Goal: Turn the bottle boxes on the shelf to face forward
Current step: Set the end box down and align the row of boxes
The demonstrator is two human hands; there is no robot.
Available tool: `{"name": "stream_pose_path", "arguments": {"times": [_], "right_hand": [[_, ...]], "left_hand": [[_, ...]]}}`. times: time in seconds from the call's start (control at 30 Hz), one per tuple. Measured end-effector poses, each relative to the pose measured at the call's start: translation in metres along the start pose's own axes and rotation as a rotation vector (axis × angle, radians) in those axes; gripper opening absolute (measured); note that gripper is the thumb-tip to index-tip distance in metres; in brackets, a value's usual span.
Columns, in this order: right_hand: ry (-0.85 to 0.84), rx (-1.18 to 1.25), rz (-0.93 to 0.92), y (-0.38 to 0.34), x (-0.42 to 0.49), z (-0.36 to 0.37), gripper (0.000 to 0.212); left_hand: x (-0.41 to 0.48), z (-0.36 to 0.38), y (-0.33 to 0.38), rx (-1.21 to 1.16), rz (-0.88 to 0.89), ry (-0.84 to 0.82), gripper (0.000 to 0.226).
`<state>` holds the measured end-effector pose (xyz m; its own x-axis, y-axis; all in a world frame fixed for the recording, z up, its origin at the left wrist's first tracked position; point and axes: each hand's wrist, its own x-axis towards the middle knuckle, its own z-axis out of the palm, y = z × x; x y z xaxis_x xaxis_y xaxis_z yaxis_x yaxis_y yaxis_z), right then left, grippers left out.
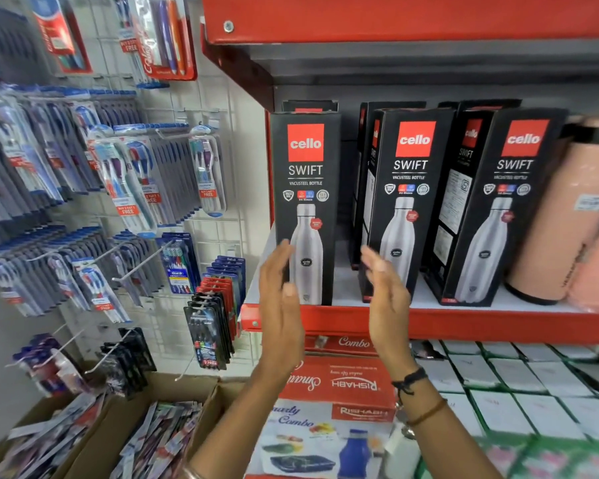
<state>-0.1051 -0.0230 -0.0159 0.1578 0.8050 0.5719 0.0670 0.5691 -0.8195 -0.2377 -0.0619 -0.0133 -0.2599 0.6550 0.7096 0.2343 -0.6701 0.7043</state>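
Three black bottle boxes stand on the red shelf (pixel 464 323). The left box (pixel 305 188) shows its front squarely. The middle box (pixel 407 188) and the right box (pixel 505 202) also show their fronts, angled a little to the left, with more boxes behind them. My left hand (pixel 281 305) is raised with flat fingers just in front of the left box's lower left edge. My right hand (pixel 386 299) is held up, palm to the left, between the left and middle boxes. Neither hand grips anything.
A peach flask (pixel 561 216) stands right of the boxes. Hanging toothbrush packs (pixel 128 188) fill the grid wall at left. Below are red combo boxes (pixel 339 382), white cartons (pixel 519 382) and cardboard bins of packets (pixel 153 440). A red shelf (pixel 395 19) runs overhead.
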Motion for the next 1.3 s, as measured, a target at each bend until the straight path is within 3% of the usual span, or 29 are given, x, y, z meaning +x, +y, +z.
{"name": "stream_pose_path", "arguments": {"times": [0.1, 0.2, 0.27, 0.37, 0.5, 0.77, 0.97, 1.1, 1.17, 1.23, 1.3], "right_hand": [[0.174, 0.044, -0.095, -0.004, 0.008, -0.024, 0.052], [0.232, 0.072, -0.048, 0.0, 0.021, -0.044, 0.05], [0.217, 0.046, 0.033, 0.005, 0.026, -0.054, 0.049], [0.168, 0.012, 0.146, 0.014, 0.035, -0.066, 0.05], [0.107, 0.026, 0.241, 0.017, 0.045, -0.073, 0.053], [-0.012, 0.105, 0.273, 0.003, 0.038, -0.091, 0.06], [-0.071, 0.088, 0.276, -0.005, 0.025, -0.102, 0.056], [-0.1, 0.09, 0.268, -0.008, 0.022, -0.105, 0.054], [-0.111, 0.098, 0.267, -0.007, 0.023, -0.106, 0.055], [-0.101, 0.097, 0.255, -0.003, 0.024, -0.11, 0.055], [-0.034, 0.092, 0.185, 0.0, 0.024, -0.117, 0.056]], "left_hand": [[-0.008, 0.028, 0.014, -0.065, 0.098, -0.167, 0.068], [-0.011, 0.061, 0.013, -0.126, -0.062, -0.284, 0.082], [-0.006, 0.08, 0.01, -0.139, -0.196, -0.286, 0.087], [0.012, 0.099, 0.008, -0.202, -0.426, -0.273, 0.055], [0.027, 0.108, 0.009, -0.201, -0.485, -0.292, 0.054], [0.015, 0.101, 0.013, -0.167, -0.402, -0.303, 0.083], [0.003, 0.095, 0.015, -0.188, -0.393, -0.279, 0.075], [-0.002, 0.099, 0.019, -0.192, -0.419, -0.239, 0.088], [-0.002, 0.104, 0.019, -0.193, -0.416, -0.218, 0.077], [-0.005, 0.111, 0.019, -0.196, -0.389, -0.153, 0.061], [-0.012, 0.118, 0.023, -0.144, -0.271, -0.038, 0.071]]}}
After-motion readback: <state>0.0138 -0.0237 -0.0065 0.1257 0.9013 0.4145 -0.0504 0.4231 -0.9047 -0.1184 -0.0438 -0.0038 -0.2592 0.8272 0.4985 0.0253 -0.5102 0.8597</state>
